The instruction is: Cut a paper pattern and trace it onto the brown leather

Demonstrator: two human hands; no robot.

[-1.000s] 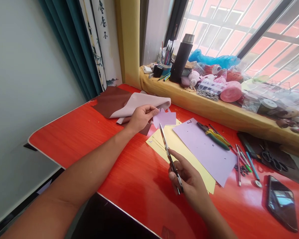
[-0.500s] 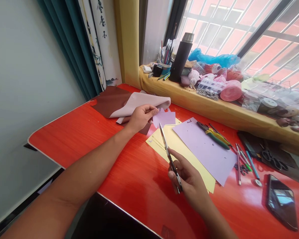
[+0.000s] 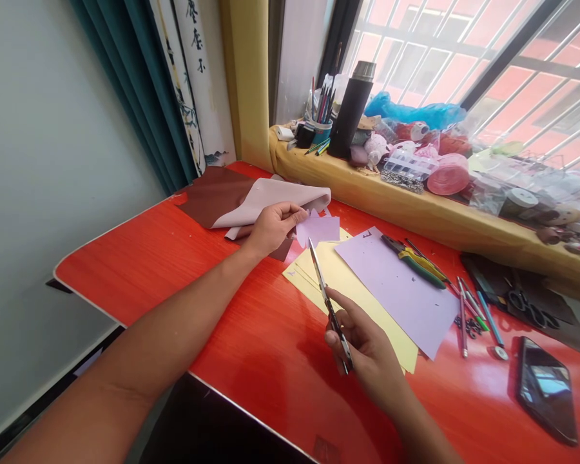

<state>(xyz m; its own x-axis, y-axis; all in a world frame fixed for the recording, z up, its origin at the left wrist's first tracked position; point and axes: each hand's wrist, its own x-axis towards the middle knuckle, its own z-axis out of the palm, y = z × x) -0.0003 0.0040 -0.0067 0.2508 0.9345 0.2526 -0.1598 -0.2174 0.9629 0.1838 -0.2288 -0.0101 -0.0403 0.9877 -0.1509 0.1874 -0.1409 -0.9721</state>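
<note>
Between the thumb and fingers of my left hand point(image 3: 279, 227) is a small piece of purple paper point(image 3: 323, 229) with a cut, uneven outline. My right hand point(image 3: 360, 335) is closed around a pair of scissors point(image 3: 325, 296), blades pointing up and away. The scissor tips meet the lower edge of the purple piece; whether they are cutting into it I cannot tell. Beneath lie yellow sheets point(image 3: 367, 303) and a larger purple sheet point(image 3: 396, 283) with small dark scraps on it. Behind my left hand rests a folded brown and pale pink sheet point(image 3: 275, 193).
Pliers point(image 3: 415, 261) lie across the purple sheet's far edge. Pencils point(image 3: 464, 322), a phone point(image 3: 546, 390) and dark-handled scissors point(image 3: 526, 303) are on the right of the red table point(image 3: 145, 264). A thermos point(image 3: 352, 109) and craft supplies crowd the window ledge point(image 3: 319, 167).
Almost nothing differs. Both hands, the purple piece and the scissors hold the same positions; the view has shifted very slightly.
</note>
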